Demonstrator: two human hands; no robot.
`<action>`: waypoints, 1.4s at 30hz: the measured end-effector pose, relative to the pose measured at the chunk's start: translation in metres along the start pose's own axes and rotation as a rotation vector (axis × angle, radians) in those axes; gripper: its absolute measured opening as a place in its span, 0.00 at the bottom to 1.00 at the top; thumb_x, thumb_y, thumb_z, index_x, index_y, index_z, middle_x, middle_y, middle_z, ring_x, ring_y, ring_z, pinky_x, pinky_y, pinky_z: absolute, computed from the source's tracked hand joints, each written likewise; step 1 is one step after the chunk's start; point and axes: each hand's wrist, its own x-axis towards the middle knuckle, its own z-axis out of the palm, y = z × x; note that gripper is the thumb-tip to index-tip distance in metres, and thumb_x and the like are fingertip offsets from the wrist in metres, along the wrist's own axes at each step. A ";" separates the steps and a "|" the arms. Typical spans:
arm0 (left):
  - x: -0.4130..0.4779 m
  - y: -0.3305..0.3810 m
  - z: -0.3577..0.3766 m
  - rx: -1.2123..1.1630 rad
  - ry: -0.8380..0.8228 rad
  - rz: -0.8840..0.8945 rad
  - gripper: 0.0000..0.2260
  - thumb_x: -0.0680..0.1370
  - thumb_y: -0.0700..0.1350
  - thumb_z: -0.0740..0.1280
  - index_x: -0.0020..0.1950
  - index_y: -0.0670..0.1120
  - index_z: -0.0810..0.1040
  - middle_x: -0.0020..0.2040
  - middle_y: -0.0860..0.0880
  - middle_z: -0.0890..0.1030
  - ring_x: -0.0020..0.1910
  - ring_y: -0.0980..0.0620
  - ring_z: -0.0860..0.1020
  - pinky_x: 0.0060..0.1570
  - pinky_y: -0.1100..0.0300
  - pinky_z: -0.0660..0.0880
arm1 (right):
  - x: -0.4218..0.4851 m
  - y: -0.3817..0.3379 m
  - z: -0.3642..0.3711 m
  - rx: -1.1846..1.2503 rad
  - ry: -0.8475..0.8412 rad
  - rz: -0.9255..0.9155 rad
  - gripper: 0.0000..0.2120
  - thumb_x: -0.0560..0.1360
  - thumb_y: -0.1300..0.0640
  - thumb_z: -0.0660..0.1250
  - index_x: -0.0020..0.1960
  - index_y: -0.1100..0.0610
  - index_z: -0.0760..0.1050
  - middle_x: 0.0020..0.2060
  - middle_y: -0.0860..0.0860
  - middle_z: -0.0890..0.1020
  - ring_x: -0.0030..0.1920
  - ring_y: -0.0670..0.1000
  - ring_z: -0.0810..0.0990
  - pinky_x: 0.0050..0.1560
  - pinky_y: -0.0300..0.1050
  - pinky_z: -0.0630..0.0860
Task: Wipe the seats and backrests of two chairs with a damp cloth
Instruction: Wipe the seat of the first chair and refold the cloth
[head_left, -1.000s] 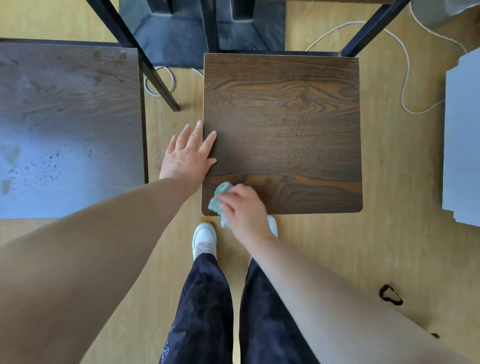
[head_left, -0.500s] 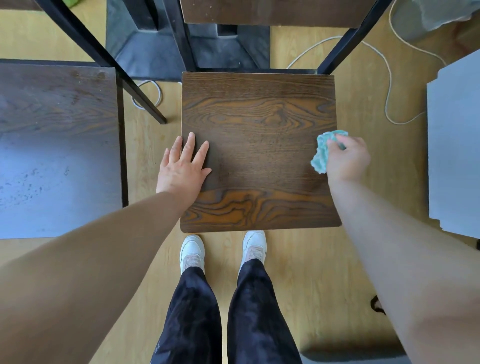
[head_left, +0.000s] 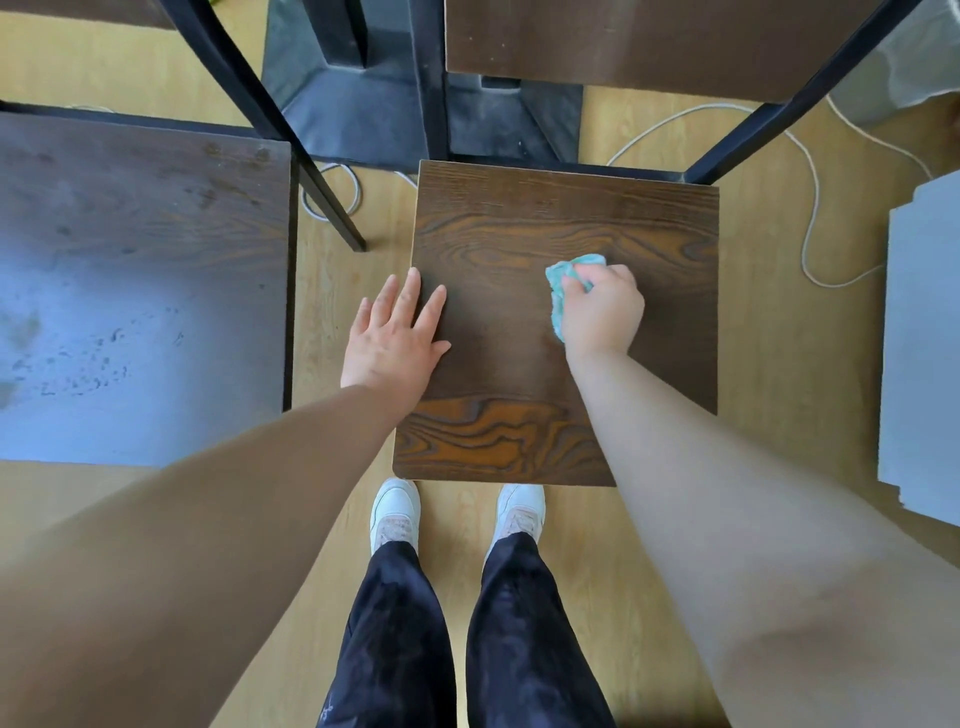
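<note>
A dark wood-grain chair seat (head_left: 519, 218) lies right below me, its backrest (head_left: 649, 47) at the top of the view. My right hand (head_left: 602, 312) grips a crumpled teal cloth (head_left: 558, 283) and presses it on the middle of the seat. My left hand (head_left: 395, 332) rests flat with straight fingers on the seat's left edge. A second chair seat (head_left: 135, 270), dusty and speckled, stands to the left, with a strip of floor between the two.
Black metal chair legs (head_left: 332, 208) slant down between the two seats. A white cable (head_left: 810, 208) loops on the wooden floor at the right. A grey board (head_left: 919, 338) lies at the right edge. My white shoes (head_left: 395, 512) stand at the seat's front edge.
My right hand has swept the cloth from the seat's front left corner to its right edge and back to the middle. My left hand has stayed on the left edge.
</note>
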 end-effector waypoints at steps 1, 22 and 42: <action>-0.004 -0.002 0.002 -0.004 -0.002 0.002 0.28 0.85 0.57 0.51 0.82 0.53 0.43 0.82 0.47 0.42 0.81 0.45 0.42 0.79 0.46 0.48 | -0.004 -0.012 0.007 0.000 -0.015 -0.022 0.12 0.81 0.55 0.66 0.61 0.57 0.82 0.58 0.52 0.79 0.54 0.52 0.80 0.54 0.39 0.76; -0.054 -0.052 0.026 -0.079 -0.031 -0.032 0.28 0.85 0.57 0.50 0.82 0.54 0.43 0.82 0.46 0.39 0.80 0.44 0.40 0.79 0.45 0.46 | -0.063 -0.094 0.064 -0.006 -0.298 -0.290 0.12 0.80 0.56 0.67 0.62 0.57 0.81 0.58 0.50 0.78 0.54 0.50 0.79 0.53 0.40 0.78; -0.059 0.000 -0.027 -0.282 0.036 -0.021 0.24 0.84 0.56 0.55 0.79 0.50 0.61 0.78 0.48 0.64 0.76 0.44 0.61 0.71 0.48 0.63 | -0.102 -0.028 -0.024 0.130 -0.405 -0.146 0.14 0.79 0.54 0.68 0.64 0.55 0.80 0.60 0.50 0.83 0.58 0.48 0.81 0.55 0.35 0.75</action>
